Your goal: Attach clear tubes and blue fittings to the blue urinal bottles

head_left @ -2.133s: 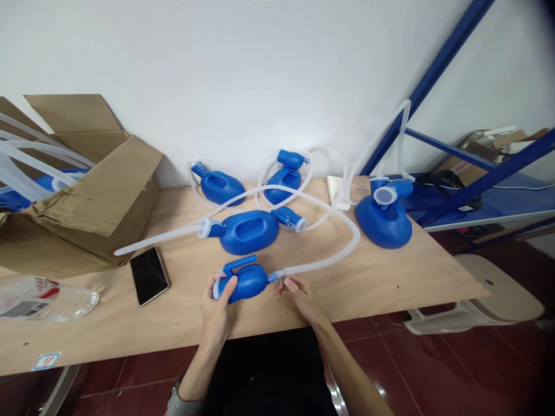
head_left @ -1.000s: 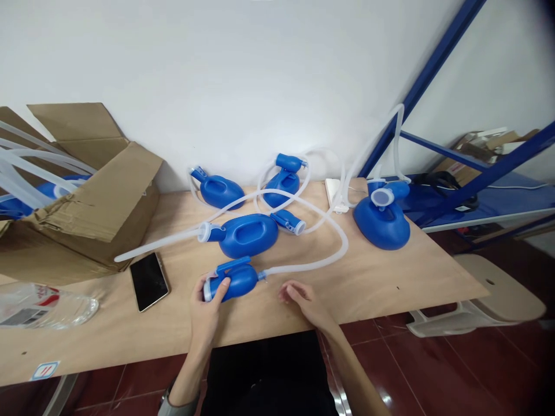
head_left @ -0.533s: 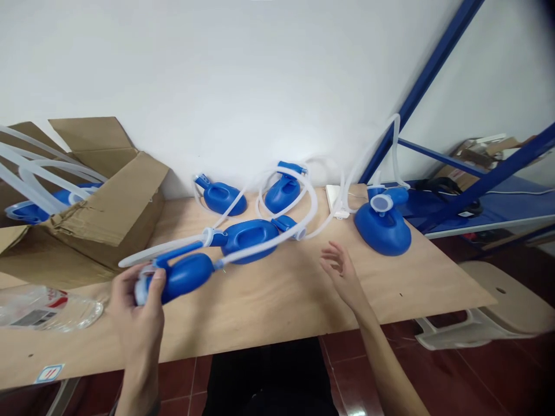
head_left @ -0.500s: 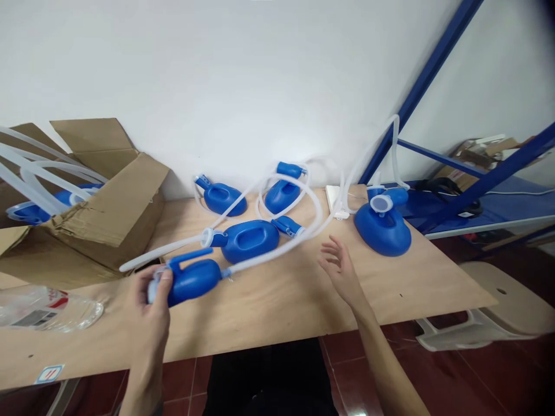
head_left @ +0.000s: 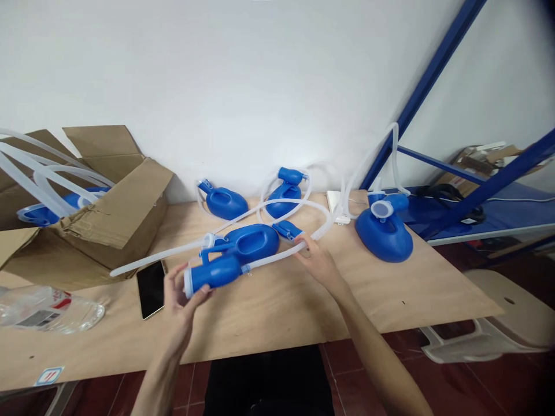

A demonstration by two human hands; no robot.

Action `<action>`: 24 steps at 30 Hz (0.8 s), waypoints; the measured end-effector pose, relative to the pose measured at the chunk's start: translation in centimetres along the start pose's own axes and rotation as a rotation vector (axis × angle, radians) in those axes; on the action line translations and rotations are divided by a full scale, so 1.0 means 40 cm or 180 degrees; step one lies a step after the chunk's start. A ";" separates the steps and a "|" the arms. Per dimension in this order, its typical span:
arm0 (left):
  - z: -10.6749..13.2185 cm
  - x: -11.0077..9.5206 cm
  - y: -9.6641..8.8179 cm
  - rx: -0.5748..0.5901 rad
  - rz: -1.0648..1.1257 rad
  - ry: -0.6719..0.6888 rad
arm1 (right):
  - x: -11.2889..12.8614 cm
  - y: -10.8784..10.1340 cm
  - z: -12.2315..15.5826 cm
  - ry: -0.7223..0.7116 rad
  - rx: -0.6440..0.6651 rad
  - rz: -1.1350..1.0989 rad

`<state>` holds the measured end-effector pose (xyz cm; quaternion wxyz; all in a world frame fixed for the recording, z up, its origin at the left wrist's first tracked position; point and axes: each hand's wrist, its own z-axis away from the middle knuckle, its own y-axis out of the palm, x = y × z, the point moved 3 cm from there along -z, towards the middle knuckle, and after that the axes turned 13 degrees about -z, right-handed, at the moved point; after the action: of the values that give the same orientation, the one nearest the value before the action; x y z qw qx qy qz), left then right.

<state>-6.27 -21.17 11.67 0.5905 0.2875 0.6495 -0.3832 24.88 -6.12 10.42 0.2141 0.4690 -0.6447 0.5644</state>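
My left hand (head_left: pixel 185 293) is closed around the white-rimmed end of a blue plastic urinal funnel (head_left: pixel 219 271), held tilted above the table. A translucent white tube (head_left: pixel 277 256) runs from the funnel's narrow end to the right. My right hand (head_left: pixel 313 259) pinches that tube between thumb and fingers. Just behind the funnel lies a blue urinal bottle (head_left: pixel 251 242), partly covered by it, with a blue cap piece (head_left: pixel 287 230) at its right. Farther back, near the wall, rest two more blue urinal bottles (head_left: pixel 226 203) (head_left: pixel 284 196) with coiled tubing.
At left stands an open cardboard box (head_left: pixel 108 231) with tubes and blue parts inside. A phone (head_left: pixel 151 290) and a clear plastic bottle (head_left: pixel 52 310) lie before it. Another urinal bottle (head_left: pixel 384 234) sits at right, beside a white power strip (head_left: pixel 337 207) and blue shelving (head_left: pixel 455 208).
My left hand has moved right with the funnel, uncovering the phone. My right hand, apart from everything before, has come left and taken hold of the tube.
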 end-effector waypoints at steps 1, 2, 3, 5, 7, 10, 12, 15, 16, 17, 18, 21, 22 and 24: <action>-0.023 -0.038 -0.009 -0.0095 -0.0215 0.0351 | -0.001 0.004 0.009 0.0094 0.0026 0.0066; -0.051 -0.075 -0.009 -0.0067 -0.0482 0.0602 | -0.001 0.010 0.020 0.0163 0.0061 0.0105; -0.082 -0.109 -0.002 0.0030 -0.0792 0.0791 | 0.001 0.018 0.033 0.0208 0.0095 0.0117; -0.151 -0.168 0.028 0.0177 -0.1487 0.1083 | 0.005 0.039 0.063 0.0263 0.0195 0.0038; -0.221 -0.217 0.071 -0.0017 -0.2049 0.1471 | 0.013 0.066 0.092 0.0357 0.0337 -0.0151; -0.313 -0.262 0.145 -0.0238 -0.2513 0.1603 | 0.030 0.100 0.120 0.0499 0.0442 -0.0489; -0.356 -0.277 0.190 0.0005 -0.2915 0.1529 | 0.041 0.116 0.127 0.0520 0.0448 -0.0660; -0.394 -0.285 0.227 0.0331 -0.3616 0.1433 | 0.047 0.135 0.125 0.0466 0.0404 -0.0840; -0.403 -0.284 0.232 0.0422 -0.3770 0.1357 | 0.045 0.143 0.125 0.0429 0.0417 -0.0923; -0.412 -0.280 0.236 0.0558 -0.3851 0.1246 | 0.043 0.155 0.124 0.0390 0.0477 -0.1038; -0.419 -0.274 0.239 0.0741 -0.3861 0.1121 | 0.042 0.170 0.124 0.0345 0.0589 -0.1171; -0.435 -0.255 0.251 0.1219 -0.3727 0.0860 | 0.050 0.226 0.128 0.0177 0.1036 -0.1335; -0.440 -0.251 0.255 0.1277 -0.3712 0.0846 | 0.056 0.243 0.129 0.0122 0.1129 -0.1232; -0.451 -0.249 0.262 0.1322 -0.3753 0.0857 | 0.073 0.265 0.128 -0.0029 0.1180 -0.0859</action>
<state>-6.09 0.38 20.01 0.1257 0.0359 0.6792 -0.7222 15.84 -12.74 5.78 0.1948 0.5848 -0.4623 0.6374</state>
